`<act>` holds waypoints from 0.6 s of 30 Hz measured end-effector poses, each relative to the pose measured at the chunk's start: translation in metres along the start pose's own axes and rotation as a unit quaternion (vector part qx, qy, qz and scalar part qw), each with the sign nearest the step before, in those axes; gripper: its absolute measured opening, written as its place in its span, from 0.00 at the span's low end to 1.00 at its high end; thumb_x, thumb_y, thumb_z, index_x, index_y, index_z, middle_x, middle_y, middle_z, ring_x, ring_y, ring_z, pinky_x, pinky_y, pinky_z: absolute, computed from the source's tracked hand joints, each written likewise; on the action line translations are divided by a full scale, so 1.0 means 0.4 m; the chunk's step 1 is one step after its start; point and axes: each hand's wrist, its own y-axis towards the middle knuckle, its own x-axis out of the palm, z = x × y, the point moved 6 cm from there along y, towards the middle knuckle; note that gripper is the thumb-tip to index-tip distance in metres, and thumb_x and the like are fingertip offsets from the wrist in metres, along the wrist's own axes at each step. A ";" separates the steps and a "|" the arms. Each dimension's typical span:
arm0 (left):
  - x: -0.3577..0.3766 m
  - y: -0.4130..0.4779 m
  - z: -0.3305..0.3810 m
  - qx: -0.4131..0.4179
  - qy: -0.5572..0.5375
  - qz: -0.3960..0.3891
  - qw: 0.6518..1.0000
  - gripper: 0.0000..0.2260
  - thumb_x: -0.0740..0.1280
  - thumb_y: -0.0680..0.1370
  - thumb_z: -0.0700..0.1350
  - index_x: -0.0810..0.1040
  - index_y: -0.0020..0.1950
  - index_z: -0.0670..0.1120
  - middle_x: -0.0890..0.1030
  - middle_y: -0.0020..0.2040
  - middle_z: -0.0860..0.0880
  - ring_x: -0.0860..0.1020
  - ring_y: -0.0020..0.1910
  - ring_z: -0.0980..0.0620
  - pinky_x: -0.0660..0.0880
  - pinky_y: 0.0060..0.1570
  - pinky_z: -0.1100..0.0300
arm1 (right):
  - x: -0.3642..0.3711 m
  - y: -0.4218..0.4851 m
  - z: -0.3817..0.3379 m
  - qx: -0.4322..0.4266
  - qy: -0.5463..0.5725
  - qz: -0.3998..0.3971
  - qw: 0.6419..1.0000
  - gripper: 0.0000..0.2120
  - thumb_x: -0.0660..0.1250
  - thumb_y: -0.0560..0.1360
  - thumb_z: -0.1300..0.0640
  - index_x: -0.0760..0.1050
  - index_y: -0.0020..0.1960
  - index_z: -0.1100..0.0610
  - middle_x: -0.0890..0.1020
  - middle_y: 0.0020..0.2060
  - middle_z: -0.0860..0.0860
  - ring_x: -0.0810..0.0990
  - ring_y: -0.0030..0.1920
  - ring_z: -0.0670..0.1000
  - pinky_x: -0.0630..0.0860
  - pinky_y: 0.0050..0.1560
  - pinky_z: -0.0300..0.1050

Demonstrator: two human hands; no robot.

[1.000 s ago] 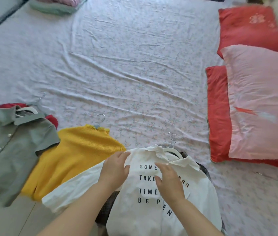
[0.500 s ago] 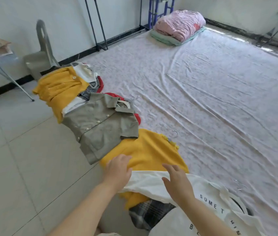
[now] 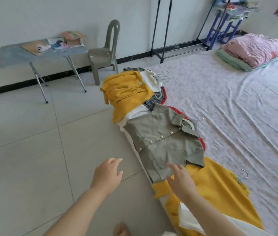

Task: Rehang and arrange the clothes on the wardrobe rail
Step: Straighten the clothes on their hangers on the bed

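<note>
Head view, and both hands are empty; the left hand (image 3: 108,172) hovers over the floor tiles (image 3: 32,159) with fingers loosely spread, well left of the clothes; the right hand (image 3: 181,183) is spread too, its fingertips at the hem of the grey shirt (image 3: 165,143), touching or just above, I cannot tell which; that shirt lies on the near edge of the bed (image 3: 237,99), on top of a yellow top (image 3: 211,188); its long axis runs away from the hands, hem nearest, buttons climbing up and to the right toward the collar and the hanger hook (image 3: 198,118) at the far end; so the right hand is clearly the nearer one, and the hook sits beyond it, ahead and to the right; further up the row, a heap of clothes (image 3: 126,92); behind that, the black clothes rail frame (image 3: 155,31) stands by the wall; my read: the grey shirt is next, and the hand has to travel the shirt's full length to reach that hook.
</note>
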 end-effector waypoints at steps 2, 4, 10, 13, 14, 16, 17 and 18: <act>-0.034 0.021 -0.084 -0.019 0.006 0.002 1.000 0.21 0.60 0.78 0.48 0.65 0.71 0.50 0.70 0.66 0.50 0.69 0.65 0.51 0.65 0.61 0.61 | 0.016 0.053 -0.077 -0.012 -0.010 -0.008 1.000 0.23 0.59 0.78 0.56 0.62 0.72 0.48 0.68 0.66 0.49 0.65 0.67 0.51 0.68 0.62 0.42; -0.063 0.051 -0.154 -0.036 0.010 0.000 0.999 0.21 0.59 0.78 0.48 0.64 0.71 0.50 0.69 0.67 0.50 0.69 0.65 0.51 0.65 0.61 0.60 | 0.024 0.111 -0.147 -0.022 -0.018 -0.015 0.999 0.22 0.59 0.78 0.55 0.62 0.72 0.48 0.68 0.66 0.49 0.64 0.68 0.52 0.67 0.63 0.44; -0.139 0.202 -0.305 -0.067 0.024 -0.008 0.997 0.21 0.59 0.78 0.49 0.63 0.71 0.50 0.69 0.67 0.50 0.68 0.65 0.51 0.65 0.62 0.60 | 0.045 0.314 -0.314 -0.039 -0.035 -0.032 0.998 0.23 0.59 0.78 0.55 0.62 0.72 0.48 0.68 0.67 0.49 0.64 0.68 0.53 0.66 0.64 0.46; -0.191 0.319 -0.366 -0.072 0.040 -0.005 0.997 0.21 0.59 0.78 0.49 0.63 0.72 0.50 0.69 0.68 0.51 0.68 0.66 0.51 0.65 0.62 0.60 | 0.060 0.446 -0.385 -0.050 -0.029 -0.041 0.997 0.23 0.59 0.77 0.55 0.62 0.71 0.48 0.69 0.65 0.50 0.65 0.66 0.52 0.68 0.63 0.47; -0.214 0.358 -0.385 -0.077 0.043 -0.003 0.996 0.21 0.59 0.78 0.49 0.63 0.72 0.51 0.69 0.68 0.51 0.68 0.66 0.51 0.65 0.62 0.60 | 0.060 0.489 -0.408 -0.053 -0.025 -0.046 0.997 0.23 0.59 0.78 0.55 0.62 0.72 0.48 0.69 0.65 0.50 0.65 0.66 0.52 0.69 0.62 0.47; -0.266 0.437 -0.422 -0.089 0.043 0.001 0.995 0.22 0.59 0.78 0.49 0.63 0.72 0.50 0.69 0.68 0.50 0.68 0.66 0.51 0.65 0.61 0.60 | 0.049 0.573 -0.455 -0.058 -0.027 -0.056 0.996 0.23 0.59 0.78 0.54 0.61 0.72 0.48 0.68 0.65 0.50 0.64 0.67 0.52 0.70 0.61 0.45; -0.291 0.474 -0.437 -0.095 0.039 0.001 0.995 0.22 0.59 0.78 0.49 0.63 0.72 0.50 0.69 0.68 0.50 0.68 0.66 0.50 0.65 0.61 0.60 | 0.038 0.610 -0.478 -0.059 -0.028 -0.057 0.996 0.23 0.59 0.78 0.54 0.61 0.72 0.48 0.68 0.66 0.50 0.64 0.67 0.52 0.69 0.61 0.45; -0.317 0.512 -0.451 -0.100 0.038 0.004 0.994 0.22 0.59 0.78 0.49 0.63 0.72 0.50 0.69 0.68 0.50 0.68 0.66 0.50 0.65 0.61 0.59 | 0.026 0.647 -0.502 -0.062 -0.029 -0.056 0.996 0.23 0.59 0.77 0.54 0.62 0.71 0.48 0.68 0.66 0.50 0.65 0.67 0.52 0.69 0.61 0.45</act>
